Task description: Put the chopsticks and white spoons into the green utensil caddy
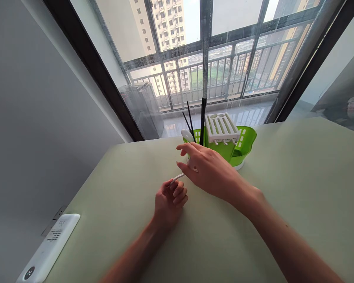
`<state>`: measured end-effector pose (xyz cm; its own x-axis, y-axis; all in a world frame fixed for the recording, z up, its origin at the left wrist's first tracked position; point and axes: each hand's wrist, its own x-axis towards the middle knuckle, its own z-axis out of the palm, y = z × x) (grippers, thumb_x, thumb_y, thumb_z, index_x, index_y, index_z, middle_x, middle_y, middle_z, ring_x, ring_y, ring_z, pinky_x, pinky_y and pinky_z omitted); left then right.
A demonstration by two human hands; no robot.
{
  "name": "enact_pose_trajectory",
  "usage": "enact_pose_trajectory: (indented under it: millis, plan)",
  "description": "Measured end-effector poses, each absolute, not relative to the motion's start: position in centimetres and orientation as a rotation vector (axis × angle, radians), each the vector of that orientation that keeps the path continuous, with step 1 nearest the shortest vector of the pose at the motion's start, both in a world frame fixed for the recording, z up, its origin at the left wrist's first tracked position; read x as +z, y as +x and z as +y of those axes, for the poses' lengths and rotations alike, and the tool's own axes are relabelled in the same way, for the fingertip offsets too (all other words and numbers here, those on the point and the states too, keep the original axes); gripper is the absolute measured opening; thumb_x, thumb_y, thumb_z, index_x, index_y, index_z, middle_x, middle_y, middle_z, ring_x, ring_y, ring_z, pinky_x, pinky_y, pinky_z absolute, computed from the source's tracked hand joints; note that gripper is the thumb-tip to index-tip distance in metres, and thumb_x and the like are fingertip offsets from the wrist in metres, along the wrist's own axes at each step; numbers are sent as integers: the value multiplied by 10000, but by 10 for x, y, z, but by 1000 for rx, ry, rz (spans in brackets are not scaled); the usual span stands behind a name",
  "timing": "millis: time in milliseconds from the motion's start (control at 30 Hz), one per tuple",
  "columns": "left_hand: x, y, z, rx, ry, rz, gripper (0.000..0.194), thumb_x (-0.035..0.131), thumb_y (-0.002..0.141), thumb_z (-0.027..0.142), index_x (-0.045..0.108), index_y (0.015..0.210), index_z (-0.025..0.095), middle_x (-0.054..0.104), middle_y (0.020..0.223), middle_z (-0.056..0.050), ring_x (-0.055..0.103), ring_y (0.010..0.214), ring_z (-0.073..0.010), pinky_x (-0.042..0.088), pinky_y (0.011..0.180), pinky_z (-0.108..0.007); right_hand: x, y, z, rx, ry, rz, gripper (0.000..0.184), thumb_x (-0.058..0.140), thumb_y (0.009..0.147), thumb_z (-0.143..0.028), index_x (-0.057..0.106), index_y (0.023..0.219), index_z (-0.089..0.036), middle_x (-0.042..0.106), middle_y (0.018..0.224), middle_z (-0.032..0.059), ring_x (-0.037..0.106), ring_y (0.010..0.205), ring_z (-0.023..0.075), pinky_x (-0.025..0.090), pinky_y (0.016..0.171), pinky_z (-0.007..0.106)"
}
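Note:
My left hand (171,200) is closed, its fingers curled around the end of a thin white handle (178,177), perhaps that of a spoon. The handle slants up and right, and its far end passes behind my right hand (208,167). My right hand hovers palm down over that end, thumb and fingers apart; whether it touches the piece is hidden. Just beyond stands a green utensil holder (244,145) with a white slotted rack (222,127) on its front. Black chopsticks (203,122) and a white spoon (187,135) stick up from its left side.
The pale green table (129,173) reaches to a glass door (177,78) with a balcony beyond. A white device with a small display (51,245) lies at the table's left edge, by a grey wall (32,118). Dark door frames stand at both sides.

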<state>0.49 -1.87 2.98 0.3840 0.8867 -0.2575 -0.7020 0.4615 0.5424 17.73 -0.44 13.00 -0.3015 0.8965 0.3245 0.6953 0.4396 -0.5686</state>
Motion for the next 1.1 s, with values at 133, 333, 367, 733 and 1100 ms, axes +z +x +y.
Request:
enact_pose_trajectory:
  millis: [133, 333, 367, 733, 1100]
  plan:
    - [31, 5, -19, 1047, 397, 575, 313, 464, 949, 197, 390, 646, 176, 376, 595, 32, 282, 467, -80, 251, 430, -228, 129, 178, -4, 439, -1312, -2068, 364, 522, 978, -239, 534, 1338, -187, 648, 1276, 69, 674, 859, 179, 481, 784, 350]
    - [32, 5, -21, 1059, 434, 577, 323, 481, 963, 229, 398, 655, 178, 396, 585, 26, 302, 483, -91, 265, 456, -231, 131, 178, -5, 582, -1226, -1992, 400, 567, 964, -267, 485, 1352, -219, 666, 1199, 53, 667, 914, 164, 486, 871, 351]
    - [33, 5, -22, 1056, 438, 575, 323, 490, 963, 236, 400, 659, 178, 399, 590, 26, 303, 485, -91, 264, 458, -232, 131, 178, -5, 613, -1221, -1982, 407, 574, 961, -273, 476, 1353, -229, 663, 1192, 51, 666, 900, 158, 491, 870, 351]
    - [35, 9, -26, 953, 592, 520, 264, 530, 963, 279, 473, 731, 166, 419, 640, 22, 297, 487, -82, 242, 469, -226, 139, 184, -8, 871, -1089, -1803, 373, 551, 958, -335, 463, 1311, -257, 664, 1140, 47, 662, 806, 136, 545, 765, 329]
    - [34, 7, -24, 941, 580, 538, 289, 593, 945, 385, 503, 771, 172, 402, 663, 32, 265, 492, -76, 264, 470, -222, 146, 188, -7, 814, -1119, -1700, 303, 571, 958, -387, 546, 1220, -237, 712, 1065, 40, 693, 761, 157, 575, 747, 333]
